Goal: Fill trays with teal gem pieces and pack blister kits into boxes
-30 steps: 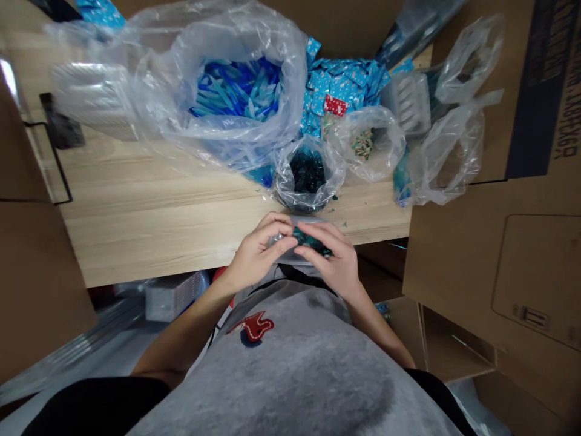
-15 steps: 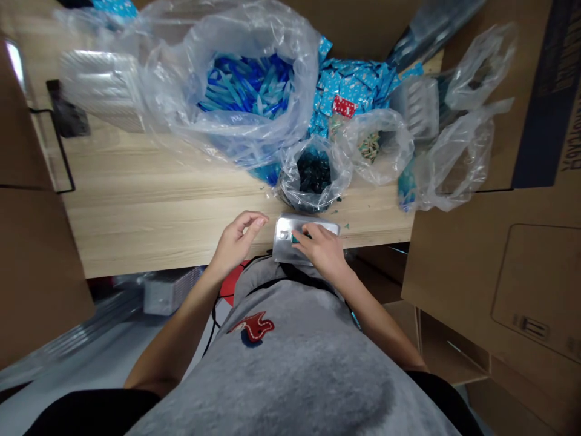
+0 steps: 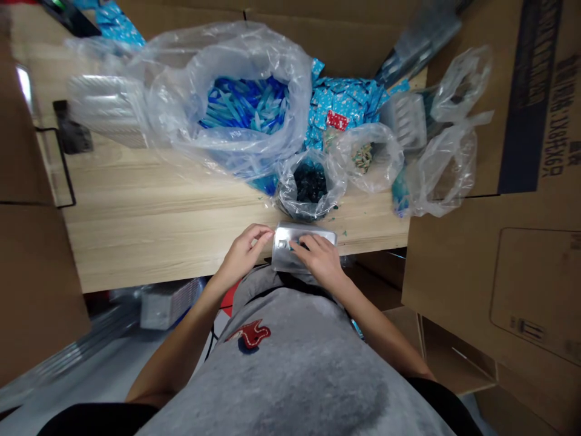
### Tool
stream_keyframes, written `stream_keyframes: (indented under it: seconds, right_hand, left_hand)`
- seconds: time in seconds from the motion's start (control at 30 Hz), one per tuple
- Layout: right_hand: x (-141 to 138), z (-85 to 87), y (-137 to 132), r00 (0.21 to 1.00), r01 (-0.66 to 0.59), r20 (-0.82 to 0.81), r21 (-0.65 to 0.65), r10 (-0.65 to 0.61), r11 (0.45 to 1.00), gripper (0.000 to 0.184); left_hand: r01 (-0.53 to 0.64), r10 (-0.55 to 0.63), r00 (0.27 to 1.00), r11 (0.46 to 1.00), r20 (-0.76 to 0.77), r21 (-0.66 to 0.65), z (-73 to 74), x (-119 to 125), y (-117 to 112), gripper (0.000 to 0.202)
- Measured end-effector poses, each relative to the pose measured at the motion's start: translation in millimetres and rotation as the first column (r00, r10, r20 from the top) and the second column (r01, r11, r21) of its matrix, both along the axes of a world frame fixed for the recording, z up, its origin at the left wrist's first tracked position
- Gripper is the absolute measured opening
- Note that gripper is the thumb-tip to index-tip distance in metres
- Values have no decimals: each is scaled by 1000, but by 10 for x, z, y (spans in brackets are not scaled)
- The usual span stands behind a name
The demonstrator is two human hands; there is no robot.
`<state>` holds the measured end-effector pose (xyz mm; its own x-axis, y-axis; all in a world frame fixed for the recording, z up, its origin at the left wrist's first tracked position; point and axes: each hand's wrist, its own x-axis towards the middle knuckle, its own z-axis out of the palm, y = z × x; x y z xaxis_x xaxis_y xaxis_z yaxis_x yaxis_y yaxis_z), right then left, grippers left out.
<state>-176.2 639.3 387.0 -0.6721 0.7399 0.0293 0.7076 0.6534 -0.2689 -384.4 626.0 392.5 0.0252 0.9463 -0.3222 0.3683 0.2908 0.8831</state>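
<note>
A silver metal plate-like device (image 3: 284, 261) with a small shiny square on its left part lies at the table's front edge, against my lap. My right hand (image 3: 321, 259) rests over its right half, fingers bent and thumb and index together at a small dark green piece, mostly hidden. Beside the device's left edge, my left hand (image 3: 245, 251) has thumb and index tips brought together; whatever is between them is too small to make out. Just behind the device stands a clear bag (image 3: 333, 184) of dark green pieces (image 3: 310, 183).
Farther back are a large clear bag (image 3: 172, 115) of blue plastic pieces (image 3: 245, 104), a small bag (image 3: 384, 160) of beige-green bits, and blue patterned packets (image 3: 349, 100). Clear trays (image 3: 106, 106) lie at left. Cardboard boxes (image 3: 454, 254) wall the right side.
My left hand has moved right to the device's edge and its thumb and index have closed together. My right hand stays over the device. The whole view has shifted slightly.
</note>
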Motion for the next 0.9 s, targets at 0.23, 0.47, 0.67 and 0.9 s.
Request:
stream_keyframes:
  seconds: [0.23, 0.47, 0.67, 0.9]
  right_hand:
    - [30, -34, -8, 973, 100, -181, -211, -139, 972, 19]
    - [1, 276, -6, 614, 40, -462, -792, -641, 609, 42]
    - [-37, 353, -69, 553, -21, -450, -848, -701, 529, 38]
    - [32, 445, 5, 501, 41, -499, -802, -707, 596, 23]
  left_hand:
    - [43, -43, 999, 997, 9, 57, 38, 68, 38, 24]
    - [136, -155, 983, 976, 100, 171, 235, 304, 26, 17]
    - [102, -124, 980, 984, 155, 143, 256, 381, 59, 13]
    - [106, -116, 970, 993, 214, 58, 332, 371, 80, 9]
